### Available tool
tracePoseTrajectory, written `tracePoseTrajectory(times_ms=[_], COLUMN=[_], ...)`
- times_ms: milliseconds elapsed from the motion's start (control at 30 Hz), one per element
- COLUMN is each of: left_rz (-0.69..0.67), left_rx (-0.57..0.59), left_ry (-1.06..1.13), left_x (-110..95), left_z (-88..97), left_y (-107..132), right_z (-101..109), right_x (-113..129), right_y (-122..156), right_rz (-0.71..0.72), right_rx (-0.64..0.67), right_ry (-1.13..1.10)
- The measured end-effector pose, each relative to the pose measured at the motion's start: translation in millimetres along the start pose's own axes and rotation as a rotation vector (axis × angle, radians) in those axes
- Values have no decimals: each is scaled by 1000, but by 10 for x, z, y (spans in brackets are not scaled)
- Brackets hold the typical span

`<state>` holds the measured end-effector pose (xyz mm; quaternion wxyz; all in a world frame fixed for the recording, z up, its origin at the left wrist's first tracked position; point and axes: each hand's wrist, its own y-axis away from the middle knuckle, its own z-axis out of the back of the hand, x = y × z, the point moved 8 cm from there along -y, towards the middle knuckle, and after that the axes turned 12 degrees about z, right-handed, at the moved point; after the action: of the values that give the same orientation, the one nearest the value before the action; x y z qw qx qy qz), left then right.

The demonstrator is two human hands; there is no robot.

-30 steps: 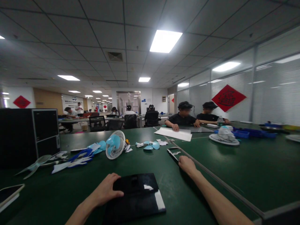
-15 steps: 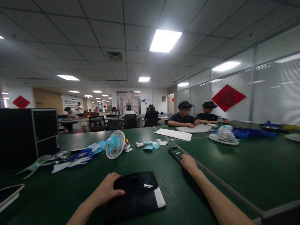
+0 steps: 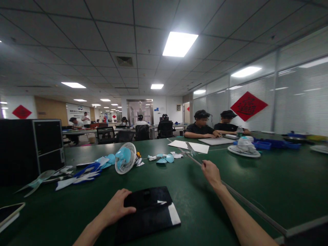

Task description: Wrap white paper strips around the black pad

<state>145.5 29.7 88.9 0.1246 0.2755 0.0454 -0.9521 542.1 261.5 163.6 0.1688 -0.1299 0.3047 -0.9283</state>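
Observation:
A glossy black panel (image 3: pixel 150 213) with a small slot lies flat on the green table in front of me. My left hand (image 3: pixel 120 205) grips its upper left side, thumb across the top and fingers at the far edge. To the right, my right hand (image 3: pixel 211 174) is raised a little above the table, closed on the near end of a thin, shiny flat piece (image 3: pixel 191 149). That piece is tilted up and partly see-through or reflective; its exact kind cannot be made out. A metal strip in the table runs beneath this hand.
A small fan (image 3: pixel 125 158) with blue blades, a loose blue fan blade (image 3: pixel 165 158) and gloves (image 3: pixel 84 176) lie beyond the panel. A computer tower (image 3: pixel 48 147) stands left. White sheets (image 3: pixel 189 146) lie ahead, near two seated people (image 3: pixel 201 128).
My right hand has lifted and turned the thin shiny piece, so its far end points up. My left hand stays on the panel. A person's hands across the table have shifted on their sheet.

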Motion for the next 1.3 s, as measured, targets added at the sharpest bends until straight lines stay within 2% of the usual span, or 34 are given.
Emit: tracePoseTrajectory(times_ms=[167,300,467,600,700,833,900,967,1033,1100,1167,1300], left_rz=[15,22,-7,-14,-5,-33,-44,-48,-45,-30,-45,-49], left_rx=[-11,-7,-42,-49,-105,-395,-483,-449,-318,-195,-171,-214], left_ry=[-6,-16,-31,-6,66,282,418,553,664,713,667,531], left_x=[57,48,-3,37,111,191,219,207,138,43,-61,-154], left_z=[-26,-42,-30,-40,34,413,575,635,597,527,507,512], left_y=[-35,-50,-39,-48,-102,-130,-105,-89,-78,-48,6,64], right_z=[101,119,148,185,180,94,40,-22,-78,-110,-123,-148], right_x=[91,189,425,661,872,1243,1430,1586,1698,1773,1821,1845], right_y=[12,15,42,89,140,292,412,542,651,720,760,793], right_rz=[12,74,214,290,319,380,405,410,398,390,392,382], right_rx=[-114,-164,-214,-191,-81,220,392,554,667,722,747,777], right_ry=[-115,-225,-399,-607,-814,-1160,-1313,-1398,-1416,-1396,-1356,-1272])
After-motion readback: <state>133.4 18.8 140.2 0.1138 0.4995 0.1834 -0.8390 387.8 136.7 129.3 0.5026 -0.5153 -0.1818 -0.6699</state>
